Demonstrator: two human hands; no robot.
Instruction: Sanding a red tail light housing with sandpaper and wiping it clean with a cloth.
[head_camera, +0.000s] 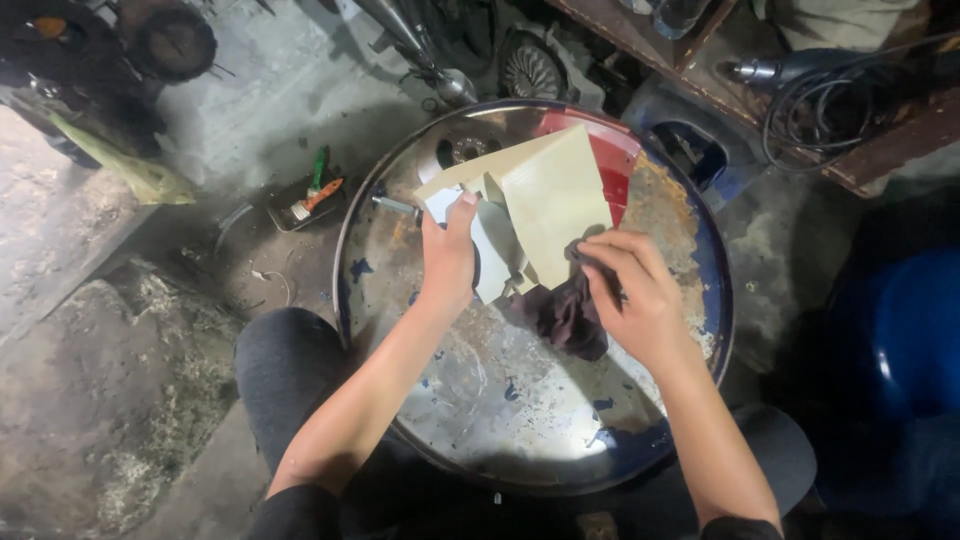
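A cream-coloured angular panel (545, 195), like a piece of plastic bodywork, lies on top of a worn metal drum lid (470, 400). My left hand (447, 255) grips the panel's left edge, thumb on top. My right hand (632, 290) is closed on a dark maroon rag (568, 315) and presses it against the panel's lower right side. Part of the rag hangs down below my fingers. A red part (612, 160) shows behind the panel.
The drum has rust and chipped blue paint. A small tray with a green and an orange handled tool (318, 190) sits on the concrete floor at left. A power tool with coiled cable (800, 80) lies on a shelf at upper right. A blue container (915, 330) stands right.
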